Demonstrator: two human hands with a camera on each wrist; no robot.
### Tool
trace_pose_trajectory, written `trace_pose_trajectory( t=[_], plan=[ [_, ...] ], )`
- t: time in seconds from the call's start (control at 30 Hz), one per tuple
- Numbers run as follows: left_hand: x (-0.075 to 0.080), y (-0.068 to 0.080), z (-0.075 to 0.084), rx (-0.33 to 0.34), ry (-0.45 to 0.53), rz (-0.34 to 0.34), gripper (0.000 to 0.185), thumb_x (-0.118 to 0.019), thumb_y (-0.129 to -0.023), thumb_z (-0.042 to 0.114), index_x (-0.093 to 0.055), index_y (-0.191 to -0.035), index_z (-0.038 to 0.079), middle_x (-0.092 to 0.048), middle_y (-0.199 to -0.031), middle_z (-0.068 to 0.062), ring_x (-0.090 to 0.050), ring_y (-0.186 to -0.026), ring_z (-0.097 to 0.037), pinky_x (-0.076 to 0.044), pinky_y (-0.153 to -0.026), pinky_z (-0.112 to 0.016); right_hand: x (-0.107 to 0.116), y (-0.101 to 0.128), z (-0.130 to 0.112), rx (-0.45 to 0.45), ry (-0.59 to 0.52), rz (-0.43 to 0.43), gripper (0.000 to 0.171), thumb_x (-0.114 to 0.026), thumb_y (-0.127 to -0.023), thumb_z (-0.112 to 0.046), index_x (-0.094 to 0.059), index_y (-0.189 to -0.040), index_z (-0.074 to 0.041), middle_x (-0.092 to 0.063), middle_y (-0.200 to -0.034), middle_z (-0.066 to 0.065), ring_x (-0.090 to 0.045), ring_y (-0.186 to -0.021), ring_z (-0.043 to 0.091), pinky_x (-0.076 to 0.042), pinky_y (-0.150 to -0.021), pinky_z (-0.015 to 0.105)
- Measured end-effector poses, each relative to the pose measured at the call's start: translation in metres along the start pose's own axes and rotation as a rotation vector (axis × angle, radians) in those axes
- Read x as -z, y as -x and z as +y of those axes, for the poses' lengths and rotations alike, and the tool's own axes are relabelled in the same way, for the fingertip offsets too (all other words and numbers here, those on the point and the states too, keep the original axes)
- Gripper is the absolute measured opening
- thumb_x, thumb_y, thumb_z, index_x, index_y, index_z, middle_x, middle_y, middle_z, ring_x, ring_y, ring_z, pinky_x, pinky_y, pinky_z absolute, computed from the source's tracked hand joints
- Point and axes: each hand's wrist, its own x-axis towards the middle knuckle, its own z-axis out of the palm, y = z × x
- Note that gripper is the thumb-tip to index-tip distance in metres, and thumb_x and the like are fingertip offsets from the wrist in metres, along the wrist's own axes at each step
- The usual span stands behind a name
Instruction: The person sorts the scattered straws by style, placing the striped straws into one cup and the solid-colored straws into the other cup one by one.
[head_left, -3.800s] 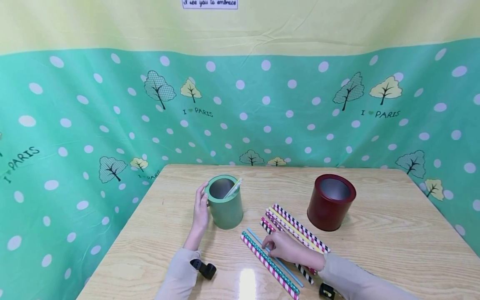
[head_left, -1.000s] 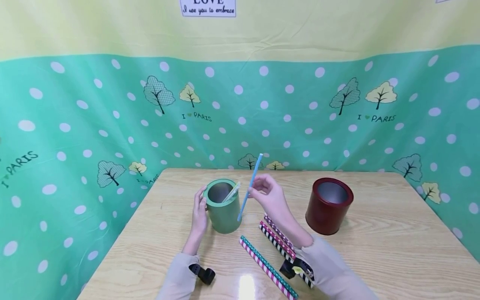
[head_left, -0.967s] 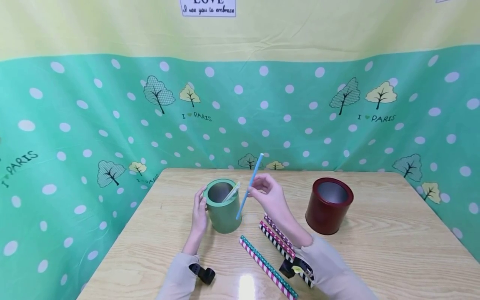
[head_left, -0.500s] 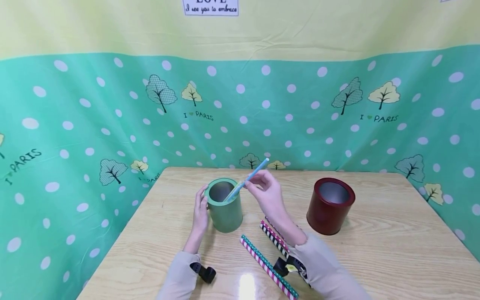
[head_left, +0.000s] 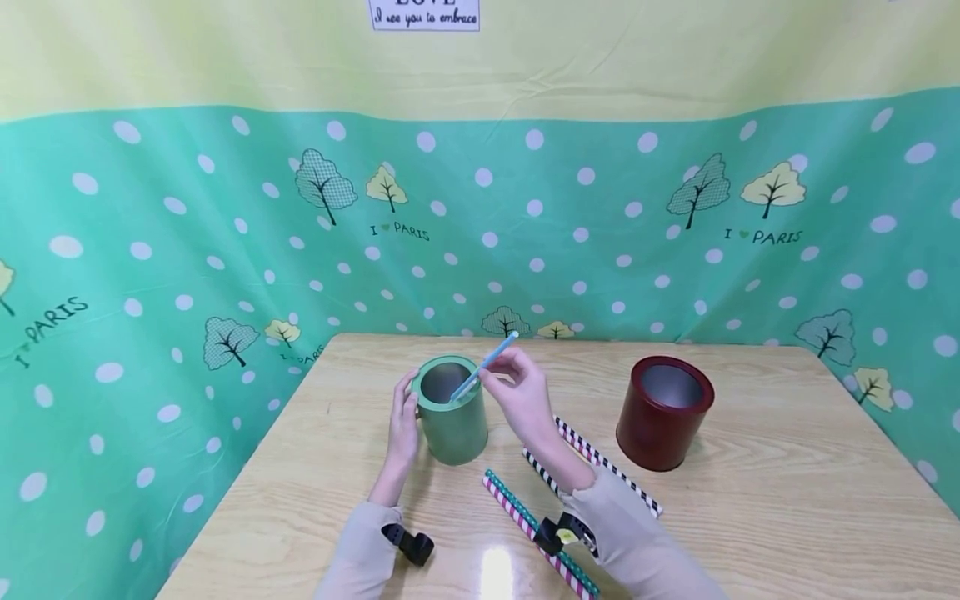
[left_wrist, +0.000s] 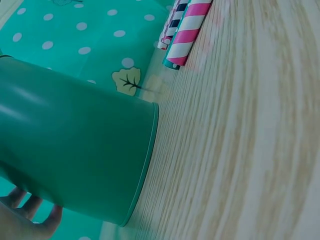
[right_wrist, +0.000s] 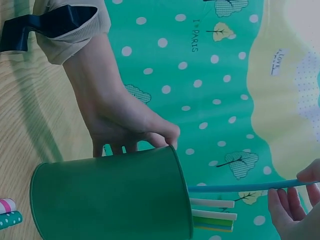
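The green can [head_left: 456, 437] stands upright at the left of the table, with my left hand [head_left: 403, 421] holding its left side near the rim. In the right wrist view, the left thumb lies at the rim. My right hand [head_left: 522, 400] pinches a blue straw [head_left: 495, 352] between thumb and fingers. That straw leans, its lower end inside the can and its upper part sticking out. Several straws [right_wrist: 215, 216], white, green and yellowish, protrude from the same can in the right wrist view.
A dark red can [head_left: 662, 429] stands at the right. Patterned paper straws lie on the wooden table, including a teal dotted straw [head_left: 512, 498] and a black-and-white striped straw [head_left: 615, 473]; my right forearm partly covers them. A polka-dot curtain [head_left: 540, 225] hangs behind.
My right hand has lifted the blue straw from the table, carried it left and tilted its lower end into the green can. My left hand has stayed at the can.
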Motion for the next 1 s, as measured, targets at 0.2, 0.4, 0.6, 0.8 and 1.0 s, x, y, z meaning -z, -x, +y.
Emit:
trace_pose_trajectory(
  t=[0.2, 0.4, 0.6, 0.8, 1.0],
  plan=[
    [0.000, 0.000, -0.005, -0.013, -0.007, -0.001, 0.042, -0.032, -0.093, 0.033, -0.037, -0.131, 0.017, -0.048, -0.120, -0.015, -0.043, -0.103, -0.024, -0.035, -0.079, -0.037, -0.002, -0.001, 0.007, 0.012, 0.008, -0.002, 0.019, -0.059, -0.076, 0.009, -0.053, -0.094, 0.008, -0.056, -0.094, 0.018, -0.056, -0.090, 0.023, -0.047, -0.080, 0.027],
    [0.002, 0.000, -0.002, -0.009, 0.018, -0.002, 0.040, -0.032, -0.094, 0.025, -0.038, -0.132, 0.014, -0.047, -0.124, -0.015, -0.044, -0.106, -0.027, -0.034, -0.081, -0.036, 0.000, -0.001, 0.009, 0.020, 0.037, -0.015, 0.021, -0.061, -0.076, 0.006, -0.056, -0.096, 0.006, -0.057, -0.097, 0.017, -0.056, -0.090, 0.023, -0.047, -0.080, 0.026],
    [0.002, 0.004, 0.016, -0.014, 0.031, -0.023, 0.040, -0.028, -0.095, 0.011, -0.033, -0.134, 0.003, -0.039, -0.132, -0.020, -0.039, -0.116, -0.033, -0.033, -0.088, -0.040, 0.013, 0.003, 0.010, 0.000, 0.084, -0.042, 0.024, -0.063, -0.077, 0.000, -0.057, -0.100, 0.002, -0.057, -0.101, 0.018, -0.056, -0.093, 0.023, -0.046, -0.082, 0.025],
    [0.003, 0.009, 0.028, -0.043, 0.030, -0.005, 0.041, -0.026, -0.096, 0.012, -0.026, -0.136, 0.000, -0.031, -0.137, -0.021, -0.027, -0.126, -0.033, -0.021, -0.102, -0.047, 0.038, 0.011, 0.011, -0.046, 0.175, -0.089, 0.024, -0.064, -0.077, -0.002, -0.057, -0.101, 0.002, -0.059, -0.098, 0.014, -0.056, -0.094, 0.023, -0.046, -0.082, 0.025],
    [0.007, 0.010, 0.033, -0.097, 0.054, 0.059, 0.039, -0.036, -0.094, 0.011, -0.034, -0.131, -0.002, -0.036, -0.135, -0.018, -0.028, -0.127, -0.029, -0.021, -0.103, -0.043, 0.066, 0.016, 0.006, 0.006, 0.388, -0.178, 0.025, -0.064, -0.079, -0.006, -0.058, -0.102, 0.001, -0.060, -0.098, 0.013, -0.056, -0.093, 0.022, -0.045, -0.085, 0.030]
  ],
)
